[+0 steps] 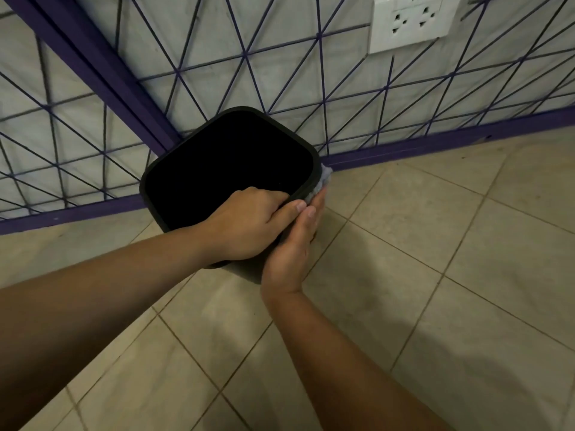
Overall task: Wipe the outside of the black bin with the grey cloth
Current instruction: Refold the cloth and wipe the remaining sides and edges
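Note:
The black bin [186, 169] stands on the tiled floor in a corner, its dark open mouth facing up toward me. My left hand [249, 225] grips the bin's near right rim, fingers curled over the edge into the inside. My right hand [292, 244] lies flat against the bin's right outer wall, fingers straight, pressing the grey cloth [323, 178] onto it. Only a small bunch of the cloth shows beyond my fingertips at the bin's right corner; the rest is hidden under my palm.
A purple metal frame with a wire lattice [342, 98] runs behind the bin on both sides of the corner. A white double wall socket [410, 23] sits at the upper right. Beige floor tiles [435, 244] spread to the right and toward me.

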